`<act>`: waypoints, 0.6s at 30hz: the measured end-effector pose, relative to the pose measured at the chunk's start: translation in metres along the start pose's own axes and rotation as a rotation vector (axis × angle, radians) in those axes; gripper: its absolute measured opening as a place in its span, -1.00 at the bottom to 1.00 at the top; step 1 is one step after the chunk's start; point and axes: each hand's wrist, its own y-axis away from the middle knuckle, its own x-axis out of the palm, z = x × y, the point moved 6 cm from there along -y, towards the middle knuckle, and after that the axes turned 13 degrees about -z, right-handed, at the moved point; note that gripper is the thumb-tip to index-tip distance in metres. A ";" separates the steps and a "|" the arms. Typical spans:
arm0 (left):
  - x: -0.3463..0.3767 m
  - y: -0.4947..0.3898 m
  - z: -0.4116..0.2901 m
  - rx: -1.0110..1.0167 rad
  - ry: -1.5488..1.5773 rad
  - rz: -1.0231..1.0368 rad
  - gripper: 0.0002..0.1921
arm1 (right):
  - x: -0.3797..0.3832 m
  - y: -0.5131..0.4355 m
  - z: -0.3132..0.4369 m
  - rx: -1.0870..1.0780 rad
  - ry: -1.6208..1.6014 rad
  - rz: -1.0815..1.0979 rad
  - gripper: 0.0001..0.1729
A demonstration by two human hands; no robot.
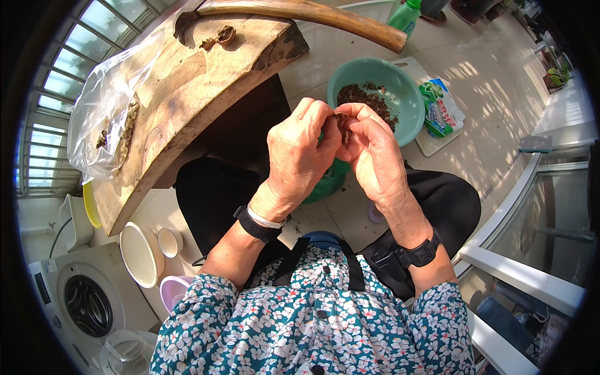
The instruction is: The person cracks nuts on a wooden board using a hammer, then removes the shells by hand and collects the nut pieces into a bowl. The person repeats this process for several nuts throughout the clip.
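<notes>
My left hand and my right hand meet in front of me over the gap between my knees. Their fingertips pinch a small brown nut piece, which looks like part of a walnut; the fingers hide much of it. Directly below is a green container or bag, partly covered by the hands. Beyond my right hand stands a teal plastic basin with many brown shell fragments inside.
On the thick wooden slab lie a hammer-like tool with a wooden handle, nut shells and a clear plastic bag with pale pieces. A green-and-white packet lies beside the basin. Bowls and a washing machine stand left.
</notes>
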 end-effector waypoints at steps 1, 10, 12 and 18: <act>0.000 -0.001 0.003 -0.051 0.056 0.002 -0.93 | 0.000 -0.001 -0.001 -0.001 -0.002 0.010 -0.76; 0.004 0.013 0.031 -0.818 0.489 0.225 -0.83 | -0.006 -0.008 -0.009 0.065 -0.038 0.083 -0.53; 0.003 0.012 0.032 -0.841 0.539 0.179 -0.83 | -0.010 -0.009 -0.009 0.085 -0.040 0.045 -0.54; -0.003 0.009 0.035 -0.793 0.488 0.092 -0.85 | -0.013 -0.011 -0.005 0.133 -0.094 0.046 -0.51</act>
